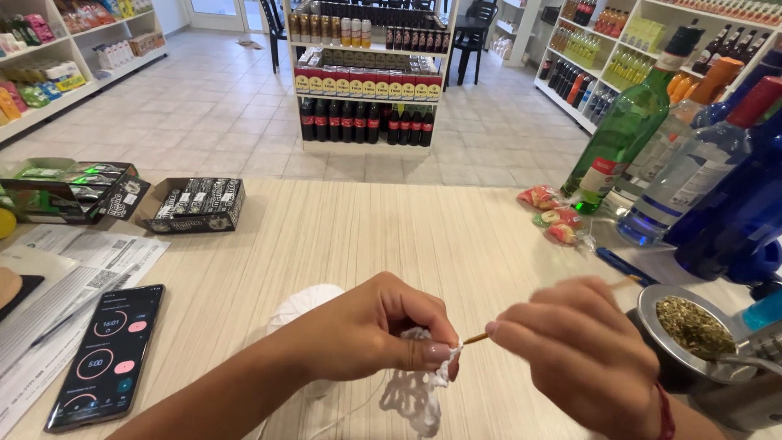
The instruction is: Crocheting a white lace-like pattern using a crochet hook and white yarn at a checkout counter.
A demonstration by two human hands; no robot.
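My left hand point(371, 330) pinches a piece of white crochet lace point(411, 395) between thumb and fingers; the lace hangs down over the wooden counter point(358, 236). My right hand point(582, 354) grips a thin wooden crochet hook point(476, 336) whose tip meets the lace at my left thumb, its far end sticking out past my knuckles. A ball of white yarn point(305, 303) lies on the counter just behind my left hand, mostly hidden by it.
A black phone point(106, 354) with a timer screen lies at the left on printed papers point(77, 269). Two open boxes point(191, 204) of small packs sit behind. Bottles point(623, 134), wrapped candies point(554, 216) and a metal cup of dried herb point(692, 330) crowd the right. Shop shelves stand beyond.
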